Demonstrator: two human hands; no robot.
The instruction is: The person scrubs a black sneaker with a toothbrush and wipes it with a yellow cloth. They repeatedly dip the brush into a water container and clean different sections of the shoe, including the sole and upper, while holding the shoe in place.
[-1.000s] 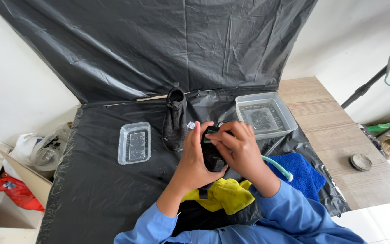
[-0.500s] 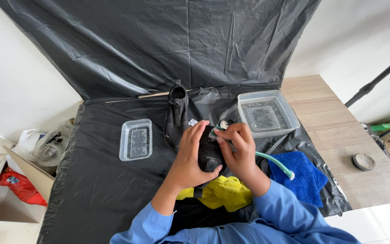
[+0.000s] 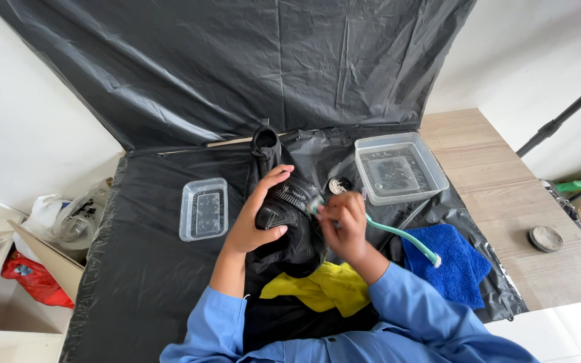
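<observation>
Left hand (image 3: 255,218) gripped a black shoe (image 3: 289,218) on the black sheet (image 3: 136,269); right hand (image 3: 344,225) closed on a green toothbrush (image 3: 398,235) touching it. Nearby lay a small tray (image 3: 204,209), water tub (image 3: 400,168), blue towel (image 3: 448,262) and yellow cloth (image 3: 317,288)

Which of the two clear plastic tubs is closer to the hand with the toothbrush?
The larger tub, at the right hand's side; the small tub lies beyond the shoe.

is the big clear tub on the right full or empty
Partly full: the clear tub holds shallow, see-through liquid with dark specks, below its rim. It sits open, without a lid, beyond the right hand.
</observation>
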